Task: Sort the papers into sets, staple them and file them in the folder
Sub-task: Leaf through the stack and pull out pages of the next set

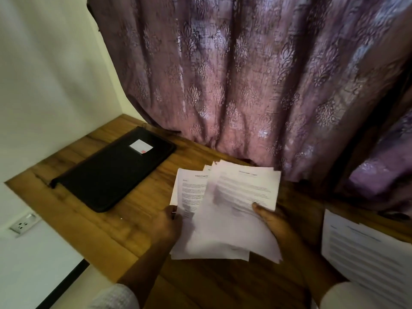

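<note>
A: Hands, quick?

B: Both are on the papers (234, 221), centre of the frame, over the table (138, 228). Can't tell if the sheets touch the wood. The left hand (169, 221) pinches the left edge of the lower sheets. The right hand (272, 219) has its thumb on top of the upper bunch with the fingers hidden underneath, so that's a pinch too. The bunch is skewed right, fanned off the lower sheets.

A: Where does a split-off set go?

B: My guess is the pile (367, 250) at the right edge of the frame. It lies just right of the right hand, so that hand is nearer.

A: Folder?

B: The folder (111, 172) is closed and flat at left of centre, well apart from the pile. Its long axis runs diagonally, lower left to upper right. It's up and left of the left hand, so that hand is nearer. No stapler in view.

A: Step?

B: Sorting, I'd say. Nothing looks stapled or filed yet.
</note>
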